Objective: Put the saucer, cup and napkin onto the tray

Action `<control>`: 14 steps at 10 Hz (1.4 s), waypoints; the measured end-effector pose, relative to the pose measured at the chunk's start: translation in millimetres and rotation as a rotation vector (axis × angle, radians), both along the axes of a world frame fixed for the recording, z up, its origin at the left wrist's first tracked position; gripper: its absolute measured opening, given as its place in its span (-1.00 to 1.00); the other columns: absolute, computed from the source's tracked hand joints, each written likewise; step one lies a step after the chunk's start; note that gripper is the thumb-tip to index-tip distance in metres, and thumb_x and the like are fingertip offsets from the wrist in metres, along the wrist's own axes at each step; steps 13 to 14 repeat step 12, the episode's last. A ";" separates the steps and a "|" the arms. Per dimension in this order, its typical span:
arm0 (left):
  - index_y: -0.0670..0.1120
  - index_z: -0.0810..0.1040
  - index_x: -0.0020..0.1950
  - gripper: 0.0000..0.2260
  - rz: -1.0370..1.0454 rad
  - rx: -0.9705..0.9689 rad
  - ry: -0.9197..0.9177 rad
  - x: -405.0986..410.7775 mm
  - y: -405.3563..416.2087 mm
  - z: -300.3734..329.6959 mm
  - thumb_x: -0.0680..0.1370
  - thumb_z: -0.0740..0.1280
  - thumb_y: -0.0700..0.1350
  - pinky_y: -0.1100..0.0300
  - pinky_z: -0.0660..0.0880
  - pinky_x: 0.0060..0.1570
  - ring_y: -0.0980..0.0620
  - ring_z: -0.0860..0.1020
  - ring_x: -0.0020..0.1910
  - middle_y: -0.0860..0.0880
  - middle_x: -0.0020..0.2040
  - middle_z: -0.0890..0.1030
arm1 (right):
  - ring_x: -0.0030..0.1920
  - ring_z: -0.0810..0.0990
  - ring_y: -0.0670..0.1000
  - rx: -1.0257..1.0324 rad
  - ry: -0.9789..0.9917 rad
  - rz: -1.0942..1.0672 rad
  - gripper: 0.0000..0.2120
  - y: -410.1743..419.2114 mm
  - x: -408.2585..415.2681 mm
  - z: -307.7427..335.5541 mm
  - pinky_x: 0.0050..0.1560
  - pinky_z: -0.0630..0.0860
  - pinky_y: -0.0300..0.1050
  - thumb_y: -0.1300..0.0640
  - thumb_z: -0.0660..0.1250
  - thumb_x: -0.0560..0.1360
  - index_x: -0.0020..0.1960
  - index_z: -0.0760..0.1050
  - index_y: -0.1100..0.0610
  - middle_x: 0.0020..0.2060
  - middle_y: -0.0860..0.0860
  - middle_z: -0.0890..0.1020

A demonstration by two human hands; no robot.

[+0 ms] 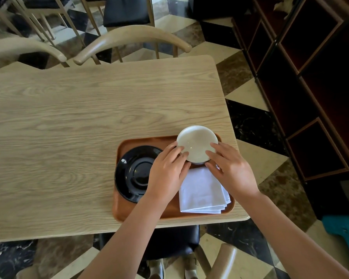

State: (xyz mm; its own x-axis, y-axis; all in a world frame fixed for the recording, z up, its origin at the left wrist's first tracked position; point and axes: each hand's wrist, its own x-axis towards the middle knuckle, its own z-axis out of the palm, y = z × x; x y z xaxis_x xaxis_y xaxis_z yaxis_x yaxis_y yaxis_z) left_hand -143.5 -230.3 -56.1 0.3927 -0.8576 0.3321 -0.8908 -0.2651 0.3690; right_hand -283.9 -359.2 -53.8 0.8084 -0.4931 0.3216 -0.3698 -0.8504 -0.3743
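Observation:
A brown tray [129, 210] lies on the wooden table near its front right corner. A black saucer [133, 172] rests on the tray's left half. A folded white napkin [201, 190] lies on the tray's right half. The cup [196, 142], cream white inside, stands at the tray's far right corner. My left hand [165, 174] grips its near left rim. My right hand [228, 170] holds its near right side, with the fingertips on the rim. Both wrists cross over the tray's front edge.
The light wooden table [79, 127] stretches away to the left. Two curved wooden chair backs [129, 35] stand at its far side. A dark shelf unit [300, 77] runs along the right. A black chair seat [169, 242] sits under the table's near edge.

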 end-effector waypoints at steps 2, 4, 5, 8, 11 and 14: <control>-0.12 0.39 0.33 -0.64 -0.076 0.055 0.039 -43.0 43.0 -4.3 0.55 0.21 -0.07 0.04 0.34 0.33 -0.11 0.35 0.37 -0.17 0.37 0.38 | 0.30 0.44 0.13 0.098 0.023 -0.028 -0.52 24.7 -47.1 -8.5 0.17 0.49 0.02 0.11 0.41 0.42 0.31 0.43 0.17 0.32 0.15 0.47; -0.04 0.47 0.29 -0.69 -0.155 0.231 0.089 -70.0 71.1 -31.1 0.55 0.20 -0.11 0.09 0.48 0.21 -0.05 0.39 0.36 -0.12 0.36 0.45 | 0.30 0.44 0.11 0.096 0.153 0.091 -0.62 50.5 -73.5 -36.4 0.20 0.49 0.10 -0.04 0.21 0.47 0.17 0.55 0.14 0.28 0.16 0.50; -0.06 0.53 0.24 -0.65 -0.131 0.228 0.149 -68.3 70.2 -35.1 0.46 0.39 -0.19 0.08 0.50 0.19 -0.06 0.42 0.33 -0.14 0.33 0.48 | 0.26 0.49 0.13 0.081 0.160 0.061 -0.66 53.4 -69.8 -37.7 0.16 0.51 0.15 -0.02 0.27 0.46 0.13 0.58 0.16 0.25 0.18 0.53; -0.08 0.54 0.22 -0.71 -0.096 0.213 0.152 -63.2 73.2 -37.9 0.50 0.29 -0.16 0.10 0.46 0.22 -0.08 0.43 0.33 -0.15 0.32 0.49 | 0.19 0.56 0.16 0.031 0.174 0.031 -0.63 60.3 -61.4 -41.1 0.13 0.53 0.12 0.10 0.50 0.31 0.09 0.60 0.15 0.21 0.21 0.56; -0.09 0.50 0.24 -0.68 -0.154 0.294 0.073 -58.1 70.6 -25.1 0.49 0.32 -0.12 0.08 0.47 0.21 -0.08 0.44 0.31 -0.16 0.31 0.50 | 0.13 0.59 0.17 0.004 0.278 0.042 -0.58 57.5 -55.4 -27.1 0.14 0.52 0.18 0.12 0.56 0.25 0.08 0.60 0.13 0.17 0.20 0.59; -0.10 0.47 0.28 -0.63 -0.159 0.395 0.068 -57.3 70.1 -4.2 0.48 0.36 -0.08 0.05 0.44 0.20 -0.10 0.45 0.31 -0.16 0.31 0.50 | 0.02 0.64 0.12 -0.030 0.382 0.019 -0.56 59.7 -48.1 -8.2 0.05 0.54 0.20 0.04 0.61 0.14 -0.01 0.63 0.07 0.07 0.14 0.64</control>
